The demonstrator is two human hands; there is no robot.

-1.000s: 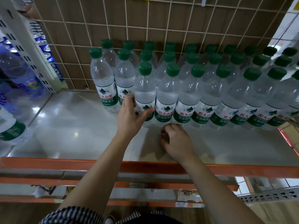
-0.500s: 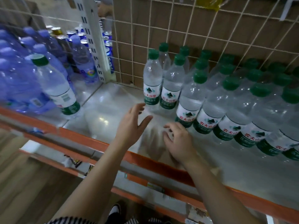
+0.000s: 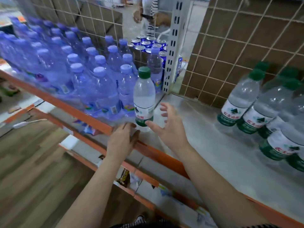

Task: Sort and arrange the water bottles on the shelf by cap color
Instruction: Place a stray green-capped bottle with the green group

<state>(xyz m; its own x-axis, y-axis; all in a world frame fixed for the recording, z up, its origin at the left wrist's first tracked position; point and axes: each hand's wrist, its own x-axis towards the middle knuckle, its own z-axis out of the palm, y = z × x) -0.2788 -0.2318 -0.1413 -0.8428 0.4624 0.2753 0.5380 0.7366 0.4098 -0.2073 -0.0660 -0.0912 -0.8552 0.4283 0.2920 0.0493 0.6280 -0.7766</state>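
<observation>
A lone green-capped bottle point(image 3: 144, 97) stands upright on the shelf point(image 3: 205, 145). It is at the right edge of a packed block of purple-capped bottles point(image 3: 98, 74) and just in front of the white slotted post point(image 3: 174, 46). Its white-and-green label carries a dark mountain mark and red Chinese characters, only partly visible. The right hand point(image 3: 169, 125) is spread wide beside the bottle with fingers apart, gripping nothing. Its thumb reaches the bottle's base, though contact cannot be judged. The left hand point(image 3: 122, 139) lies flat with fingers straight and together at the orange front rail point(image 3: 156, 153), just below the bottle. Well apart on the right stand the other green-capped bottles point(image 3: 246, 102), bearing the same mountain mark and blurred red characters. Blue cans point(image 3: 146, 44) sit behind the wire grid.
</observation>
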